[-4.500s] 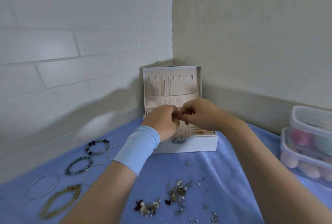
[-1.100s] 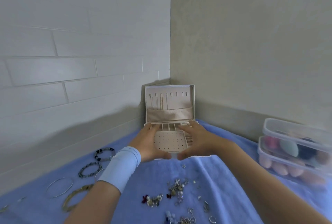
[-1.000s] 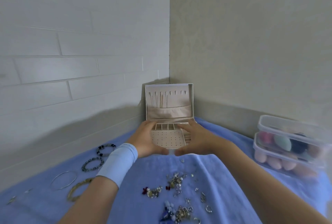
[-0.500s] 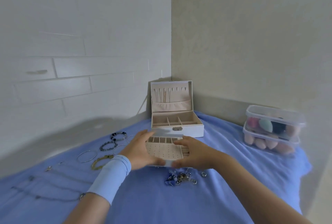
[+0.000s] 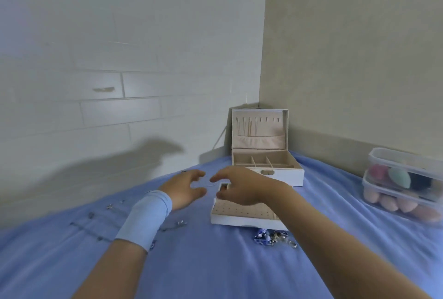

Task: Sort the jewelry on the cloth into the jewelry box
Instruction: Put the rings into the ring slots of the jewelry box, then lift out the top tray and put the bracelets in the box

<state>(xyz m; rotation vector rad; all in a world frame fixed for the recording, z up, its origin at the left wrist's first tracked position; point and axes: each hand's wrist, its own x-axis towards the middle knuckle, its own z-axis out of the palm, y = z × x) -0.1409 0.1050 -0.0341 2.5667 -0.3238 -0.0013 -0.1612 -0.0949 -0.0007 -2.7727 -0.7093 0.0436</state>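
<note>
The white jewelry box (image 5: 282, 175) stands open in the wall corner, its lid upright and its beige lower compartments bare. Its removable earring tray (image 5: 242, 213) lies on the blue cloth (image 5: 215, 262) in front of it. My right hand (image 5: 239, 189) hovers over the tray's far left corner with fingers loosely spread, holding nothing. My left hand (image 5: 184, 188), a light blue band on its wrist, hovers just left of the tray, fingers relaxed and empty. A small heap of earrings and rings (image 5: 273, 237) lies at the tray's near edge. Thin chains (image 5: 100, 222) lie on the cloth at the left.
Two stacked clear plastic containers (image 5: 402, 183) with coloured sponges stand at the right by the beige wall. A white tiled wall bounds the left side. The cloth slopes away toward the near edge.
Both hands lifted the earring tray out of the box, set it on the cloth in front and let go. The view swung left and back; the bracelets are now hidden behind my left hand.
</note>
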